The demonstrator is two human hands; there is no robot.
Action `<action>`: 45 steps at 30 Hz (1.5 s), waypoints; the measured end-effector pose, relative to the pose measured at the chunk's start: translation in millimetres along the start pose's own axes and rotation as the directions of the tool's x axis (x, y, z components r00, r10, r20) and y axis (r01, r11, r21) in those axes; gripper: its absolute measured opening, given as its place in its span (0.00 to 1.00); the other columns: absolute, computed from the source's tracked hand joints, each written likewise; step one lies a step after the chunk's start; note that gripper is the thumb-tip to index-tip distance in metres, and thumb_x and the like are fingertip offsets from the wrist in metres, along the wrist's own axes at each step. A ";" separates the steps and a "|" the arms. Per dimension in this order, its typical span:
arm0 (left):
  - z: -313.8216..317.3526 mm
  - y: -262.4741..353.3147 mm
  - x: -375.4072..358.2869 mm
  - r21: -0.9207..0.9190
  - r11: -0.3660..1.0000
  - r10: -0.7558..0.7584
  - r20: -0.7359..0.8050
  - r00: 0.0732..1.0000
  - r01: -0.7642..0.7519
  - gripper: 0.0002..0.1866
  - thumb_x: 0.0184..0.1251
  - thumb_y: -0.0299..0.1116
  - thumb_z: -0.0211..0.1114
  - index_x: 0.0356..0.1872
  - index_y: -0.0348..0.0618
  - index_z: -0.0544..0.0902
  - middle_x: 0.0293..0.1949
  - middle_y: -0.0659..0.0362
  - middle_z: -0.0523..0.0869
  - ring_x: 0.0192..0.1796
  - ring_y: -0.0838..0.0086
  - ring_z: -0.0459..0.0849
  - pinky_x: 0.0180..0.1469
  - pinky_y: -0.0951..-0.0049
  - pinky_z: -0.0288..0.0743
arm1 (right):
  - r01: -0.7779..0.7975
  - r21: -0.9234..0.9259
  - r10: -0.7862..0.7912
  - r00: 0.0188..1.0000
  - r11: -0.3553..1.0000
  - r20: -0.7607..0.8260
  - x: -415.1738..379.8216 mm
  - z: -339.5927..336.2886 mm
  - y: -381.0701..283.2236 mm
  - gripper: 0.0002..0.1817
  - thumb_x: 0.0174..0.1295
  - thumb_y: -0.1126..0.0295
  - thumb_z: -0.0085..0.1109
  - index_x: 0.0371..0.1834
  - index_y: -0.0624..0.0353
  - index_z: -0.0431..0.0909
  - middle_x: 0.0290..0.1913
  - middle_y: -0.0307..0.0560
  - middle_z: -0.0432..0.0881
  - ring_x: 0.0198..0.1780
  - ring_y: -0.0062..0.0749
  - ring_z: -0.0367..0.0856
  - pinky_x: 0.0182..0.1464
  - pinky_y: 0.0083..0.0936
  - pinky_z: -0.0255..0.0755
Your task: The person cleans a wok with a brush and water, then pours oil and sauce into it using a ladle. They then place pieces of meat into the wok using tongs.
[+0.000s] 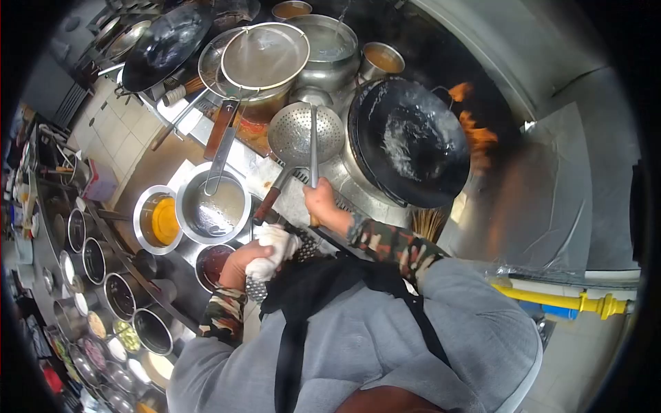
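Note:
My right hand (321,198) is closed around the long handle of a metal ladle (314,138). The ladle lies across a perforated skimmer (286,131), whose wooden handle points down toward me. In my left hand (246,260), near my apron, is a bunched white cloth (275,249). Right of the ladle sits a black wok (413,141) with a wet, shiny inside, and orange flames (471,127) rise at its right edge. My left hand is close to a pot of dark red liquid (215,265).
To the left stand a pot of cloudy liquid (224,206) and a bowl of yellow liquid (164,220). A mesh strainer (266,55) rests over a pot at the back. Another wok (169,48) is at far left. A yellow pipe (551,299) runs at lower right.

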State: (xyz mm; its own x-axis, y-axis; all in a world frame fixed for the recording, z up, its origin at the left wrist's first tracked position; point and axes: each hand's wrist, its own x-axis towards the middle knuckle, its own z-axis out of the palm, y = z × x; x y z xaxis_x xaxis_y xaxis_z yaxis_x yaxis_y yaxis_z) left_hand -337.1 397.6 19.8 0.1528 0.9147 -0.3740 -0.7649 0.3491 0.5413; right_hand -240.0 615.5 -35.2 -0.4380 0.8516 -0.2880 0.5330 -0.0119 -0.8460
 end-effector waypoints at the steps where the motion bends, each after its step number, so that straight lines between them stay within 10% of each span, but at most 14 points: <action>1: -1.6 5.9 -9.0 -0.070 0.997 -0.016 0.072 0.997 0.021 0.35 0.45 0.47 0.75 0.50 0.33 0.74 0.28 0.53 0.82 0.27 0.64 0.82 0.26 0.69 0.78 | 0.021 -0.041 -0.021 1.000 0.999 0.012 -4.9 7.5 -6.3 0.14 0.56 0.66 0.58 0.38 0.66 0.70 0.30 0.56 0.77 0.30 0.46 0.76 0.31 0.37 0.70; 6: 48.4 32.5 38.8 0.004 0.990 0.144 0.009 0.990 -0.144 0.29 0.45 0.42 0.70 0.48 0.39 0.72 0.26 0.57 0.77 0.25 0.69 0.77 0.26 0.71 0.72 | 0.506 -0.022 -0.462 0.804 0.862 0.375 -30.6 -23.1 -7.3 0.17 0.56 0.65 0.59 0.45 0.64 0.75 0.42 0.61 0.79 0.44 0.56 0.79 0.47 0.41 0.72; 11: 92.5 39.0 90.7 -0.329 0.944 -0.025 -0.088 0.996 -0.006 0.21 0.52 0.41 0.59 0.45 0.39 0.73 0.34 0.50 0.78 0.32 0.61 0.79 0.33 0.63 0.77 | 0.347 -0.344 -0.364 0.931 0.873 0.014 -123.8 -186.6 15.9 0.15 0.60 0.67 0.54 0.48 0.62 0.77 0.41 0.57 0.80 0.44 0.49 0.79 0.47 0.38 0.73; 13: 97.2 25.8 123.7 -0.356 0.931 -0.089 0.000 0.996 0.083 0.18 0.65 0.45 0.47 0.46 0.44 0.75 0.38 0.53 0.80 0.37 0.59 0.80 0.41 0.55 0.78 | 0.209 -0.908 -0.201 0.969 0.364 0.142 -147.4 -243.8 104.8 0.13 0.59 0.66 0.55 0.39 0.66 0.78 0.38 0.55 0.79 0.41 0.48 0.78 0.47 0.39 0.73; 16: 105.7 9.6 173.7 -0.251 0.928 -0.292 -0.025 0.956 0.276 0.17 0.66 0.48 0.44 0.39 0.50 0.77 0.36 0.57 0.82 0.38 0.59 0.80 0.39 0.51 0.75 | -0.296 -0.845 0.015 0.946 0.445 -0.323 -180.8 -256.1 147.4 0.16 0.57 0.61 0.58 0.37 0.67 0.79 0.33 0.54 0.81 0.46 0.51 0.78 0.49 0.40 0.73; 19: 174.3 20.6 205.2 -0.077 0.929 -0.369 -0.196 0.908 0.361 0.18 0.67 0.49 0.44 0.40 0.54 0.79 0.36 0.60 0.83 0.38 0.61 0.81 0.37 0.53 0.74 | -0.592 -0.622 0.236 0.794 0.513 -0.561 -193.7 -259.8 146.8 0.22 0.55 0.58 0.58 0.36 0.72 0.79 0.41 0.65 0.80 0.44 0.51 0.80 0.43 0.40 0.75; 21: 163.5 -12.4 264.8 -0.142 0.894 -0.440 -0.114 0.891 0.424 0.13 0.67 0.42 0.52 0.44 0.50 0.79 0.38 0.59 0.84 0.38 0.63 0.83 0.42 0.52 0.78 | -0.499 -0.358 0.390 0.857 0.789 -0.337 -193.5 -267.5 157.5 0.28 0.55 0.54 0.59 0.45 0.72 0.75 0.40 0.67 0.79 0.34 0.49 0.82 0.35 0.39 0.77; 22: 157.5 -27.0 287.8 -0.127 0.890 -0.453 -0.128 0.882 0.439 0.12 0.67 0.40 0.52 0.44 0.47 0.79 0.39 0.57 0.84 0.39 0.63 0.83 0.42 0.54 0.78 | -0.517 0.380 0.616 0.759 0.767 -0.210 -202.8 -266.5 151.8 0.29 0.57 0.56 0.57 0.52 0.71 0.69 0.38 0.61 0.79 0.27 0.47 0.81 0.28 0.37 0.77; 25: 144.1 -67.5 308.5 -0.054 0.959 -0.281 -0.262 0.923 0.277 0.13 0.67 0.36 0.52 0.44 0.41 0.79 0.40 0.54 0.84 0.40 0.62 0.84 0.43 0.58 0.80 | -0.224 0.853 0.600 0.790 0.472 -0.124 -250.4 -268.2 98.1 0.23 0.59 0.64 0.55 0.52 0.69 0.68 0.36 0.51 0.76 0.37 0.43 0.83 0.30 0.38 0.79; 29: 168.0 -51.3 271.5 0.058 0.988 -0.114 -0.377 0.919 0.146 0.16 0.64 0.35 0.57 0.44 0.31 0.78 0.39 0.50 0.83 0.39 0.61 0.84 0.42 0.59 0.78 | 0.061 0.676 0.316 0.850 0.735 -0.421 -254.8 -305.9 15.0 0.24 0.58 0.70 0.60 0.56 0.64 0.66 0.44 0.53 0.76 0.42 0.46 0.83 0.37 0.39 0.81; 32: 143.0 -61.0 299.1 0.233 0.967 0.033 -0.510 0.859 0.101 0.19 0.59 0.36 0.60 0.43 0.26 0.78 0.39 0.49 0.83 0.39 0.62 0.83 0.41 0.60 0.76 | 0.032 -0.027 -0.041 0.877 0.999 -0.479 -211.1 -377.4 -21.5 0.27 0.58 0.67 0.63 0.60 0.66 0.69 0.48 0.55 0.80 0.49 0.44 0.81 0.49 0.33 0.76; 36: 169.2 -34.0 269.9 0.283 0.953 0.061 -0.525 0.849 0.107 0.24 0.53 0.37 0.63 0.45 0.23 0.77 0.40 0.48 0.83 0.40 0.64 0.82 0.40 0.62 0.74 | 0.089 -0.640 -0.136 0.990 0.764 -0.025 -128.7 -417.3 -71.5 0.32 0.53 0.68 0.65 0.63 0.62 0.69 0.55 0.56 0.79 0.54 0.43 0.78 0.60 0.28 0.67; 41: 166.6 -39.6 272.2 0.356 0.929 0.139 -0.587 0.798 0.100 0.26 0.48 0.39 0.63 0.41 0.22 0.80 0.41 0.40 0.84 0.45 0.54 0.84 0.45 0.61 0.73 | -0.031 -0.445 0.094 0.988 0.895 0.119 74.5 -353.5 -41.1 0.31 0.50 0.70 0.63 0.62 0.56 0.72 0.24 0.45 0.80 0.10 0.24 0.69 0.10 0.26 0.62; 45: 154.1 -51.2 285.4 0.368 0.923 0.130 -0.563 0.816 0.107 0.24 0.49 0.39 0.63 0.39 0.23 0.81 0.39 0.40 0.84 0.45 0.54 0.84 0.45 0.62 0.74 | -0.112 -0.036 0.104 0.978 0.993 -0.183 99.1 -280.8 -41.8 0.32 0.53 0.70 0.64 0.65 0.52 0.69 0.29 0.39 0.78 0.21 0.23 0.74 0.15 0.23 0.68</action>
State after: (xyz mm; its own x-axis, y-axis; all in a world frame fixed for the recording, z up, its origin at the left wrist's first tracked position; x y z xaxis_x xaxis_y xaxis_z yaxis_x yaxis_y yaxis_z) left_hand -157.8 672.2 1.3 -0.3272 0.6771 -0.6591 -0.4595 0.4955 0.7371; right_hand -102.4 847.6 97.6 -0.2404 0.9272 -0.2872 0.6044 -0.0885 -0.7917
